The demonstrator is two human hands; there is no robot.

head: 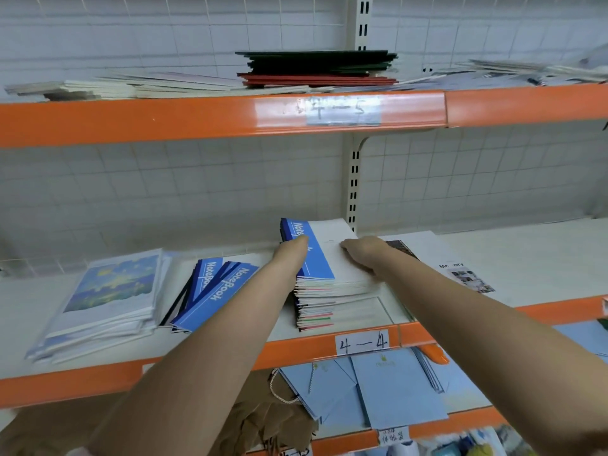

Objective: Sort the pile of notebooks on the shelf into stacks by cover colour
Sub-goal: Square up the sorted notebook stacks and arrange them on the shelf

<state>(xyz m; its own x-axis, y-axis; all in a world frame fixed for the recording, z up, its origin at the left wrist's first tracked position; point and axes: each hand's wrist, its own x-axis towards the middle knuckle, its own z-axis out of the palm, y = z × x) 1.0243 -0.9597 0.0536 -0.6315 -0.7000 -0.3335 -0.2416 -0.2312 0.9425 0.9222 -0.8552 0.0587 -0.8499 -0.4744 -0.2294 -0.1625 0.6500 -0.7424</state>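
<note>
A tall mixed pile of notebooks (332, 291) stands in the middle of the white shelf (526, 258); its top one has a blue spine band reading "NoteBook" and a white cover. My left hand (291, 255) grips the left edge of the pile's upper part. My right hand (362, 250) lies flat, fingers spread, on the white top cover. Left of the pile lies a fanned stack of blue NoteBook notebooks (214, 294). Further left is a stack with a blue-and-yellow picture cover (108, 297).
A white notebook marked "Memory" (467, 274) lies right of the pile, with a dark cover (399, 246) peeking out beside my right wrist. The upper shelf holds black and red notebooks (316, 69) plus white ones. Below hang blue paper bags (378, 390). Orange shelf edges (197, 116) jut forward.
</note>
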